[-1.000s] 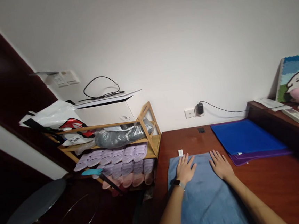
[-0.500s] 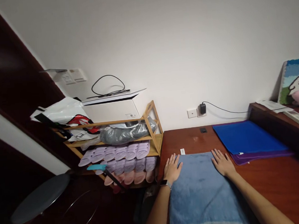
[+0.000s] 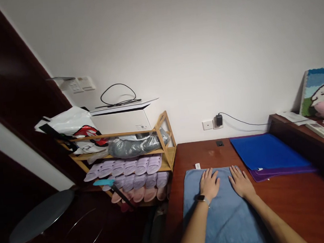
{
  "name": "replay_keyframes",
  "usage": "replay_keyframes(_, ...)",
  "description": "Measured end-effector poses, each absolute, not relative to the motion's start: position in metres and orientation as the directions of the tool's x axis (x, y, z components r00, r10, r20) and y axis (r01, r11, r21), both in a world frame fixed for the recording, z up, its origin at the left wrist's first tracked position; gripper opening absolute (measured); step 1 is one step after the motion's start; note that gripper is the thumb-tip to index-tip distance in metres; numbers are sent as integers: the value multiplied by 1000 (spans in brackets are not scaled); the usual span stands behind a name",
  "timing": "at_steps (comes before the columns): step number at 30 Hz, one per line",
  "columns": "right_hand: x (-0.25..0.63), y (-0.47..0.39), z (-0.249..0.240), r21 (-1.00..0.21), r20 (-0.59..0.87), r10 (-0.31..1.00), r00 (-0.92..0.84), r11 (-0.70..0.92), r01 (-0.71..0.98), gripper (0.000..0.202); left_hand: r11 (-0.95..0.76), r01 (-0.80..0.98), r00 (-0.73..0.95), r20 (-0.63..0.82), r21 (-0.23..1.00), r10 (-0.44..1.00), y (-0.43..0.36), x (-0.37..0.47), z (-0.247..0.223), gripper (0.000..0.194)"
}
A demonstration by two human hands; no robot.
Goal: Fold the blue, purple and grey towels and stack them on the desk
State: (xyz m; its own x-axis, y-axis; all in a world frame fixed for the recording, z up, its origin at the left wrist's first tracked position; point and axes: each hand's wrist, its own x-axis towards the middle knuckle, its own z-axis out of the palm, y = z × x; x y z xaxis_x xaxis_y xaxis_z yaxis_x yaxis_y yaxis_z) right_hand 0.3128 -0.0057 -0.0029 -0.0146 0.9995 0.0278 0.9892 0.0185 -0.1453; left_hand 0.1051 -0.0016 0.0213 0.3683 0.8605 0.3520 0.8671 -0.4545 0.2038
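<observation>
Blue, diagonally creased cloth [image 3: 229, 206], flat on a red-brown desk [image 3: 302, 203]; my left hand [image 3: 210, 185] lies on it, right hand [image 3: 242, 183] along its right edge, both spread wide. Wooden rack [image 3: 168, 155] at left, white wall [image 3: 190, 58] behind.

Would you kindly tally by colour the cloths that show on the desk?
Light blue cloth, with the left hand on it and the right hand at its right edge: 1
Bright blue cloth: 1
Purple cloth, mostly hidden beneath the bright blue one: 1
Total: 3
</observation>
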Motion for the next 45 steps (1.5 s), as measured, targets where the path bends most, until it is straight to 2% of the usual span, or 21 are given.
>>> replay_keyframes(4,314,-6,-3,-134,18,1000,-4,6,991,71,-334,922,277,271,197,922,9,39,17,50)
replay_keyframes(8,315,-6,-1,-149,4,1000,-7,8,989,71,-366,917,338,179,158,924,20,-12,18,54)
replay_keyframes(17,323,8,-1,-128,-45,999,-16,10,992,69,-304,935,280,151,180,948,34,-9,9,61)
replay_keyframes(24,325,13,9,-131,-22,999,24,-26,991,68,-306,942,288,142,135,947,35,-19,23,60)
replay_keyframes(28,327,-9,5,-151,108,993,49,-32,988,69,-323,935,270,299,145,915,17,0,33,57)
replay_keyframes(31,317,-33,-7,-189,159,987,-12,42,981,70,-479,866,394,395,145,830,-14,51,31,54)
replay_keyframes(33,309,-47,-13,-199,151,987,-62,92,976,70,-568,808,478,390,155,787,-35,85,27,53)
replay_keyframes(36,307,-57,-15,-210,141,985,-104,132,969,68,-560,808,489,322,183,811,-53,103,19,56)
replay_keyframes(41,324,-55,-6,-244,106,979,-174,195,950,67,-421,899,397,184,118,899,-55,21,16,63)
replay_keyframes(45,326,-59,6,-264,98,976,-192,212,941,66,-400,915,388,173,43,905,-64,-43,29,59)
